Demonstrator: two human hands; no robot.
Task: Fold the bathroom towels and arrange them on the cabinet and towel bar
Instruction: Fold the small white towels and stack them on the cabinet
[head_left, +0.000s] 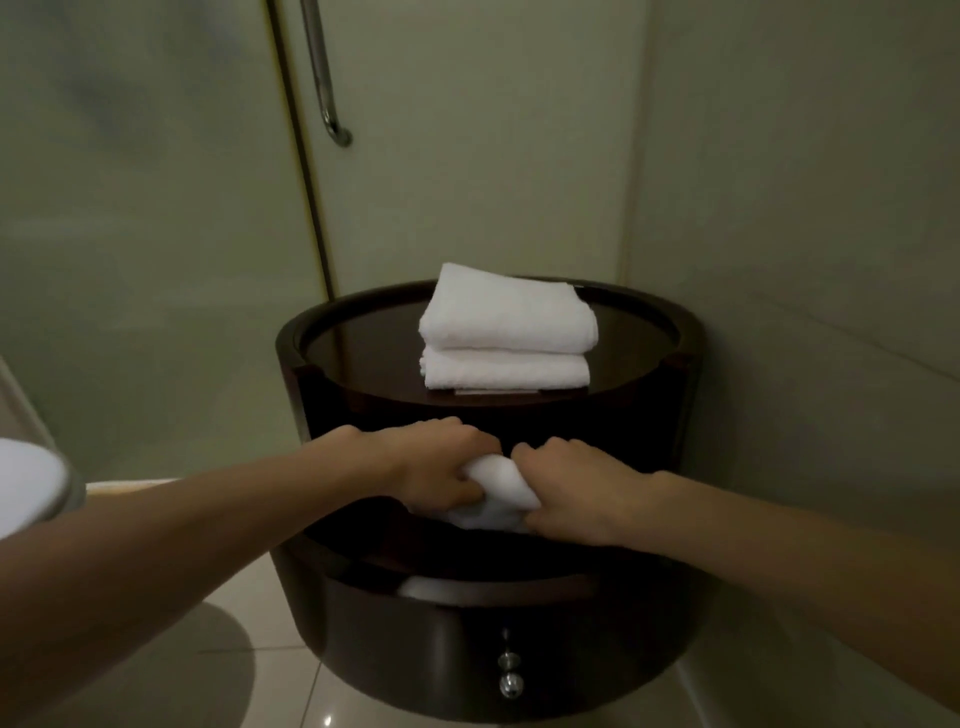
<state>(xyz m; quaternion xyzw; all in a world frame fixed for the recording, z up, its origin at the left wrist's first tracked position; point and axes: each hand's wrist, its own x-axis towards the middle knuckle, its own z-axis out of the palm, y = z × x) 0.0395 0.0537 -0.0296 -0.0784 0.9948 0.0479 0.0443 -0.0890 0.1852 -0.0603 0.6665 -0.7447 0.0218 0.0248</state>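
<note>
A white towel (498, 488) is held bunched at the cabinet's (691, 338) open front, the grip of left hand (441, 467) and right hand (571, 493) curled round it, so its fold may be lost.

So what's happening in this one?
A person is working at a dark round cabinet in a bathroom corner. The left hand and right hand both grip a small white towel, bunched between them in front of the cabinet's open middle shelf. Two folded towels already sit stacked on the cabinet top. The metal bar on the glass door holds nothing.
</note>
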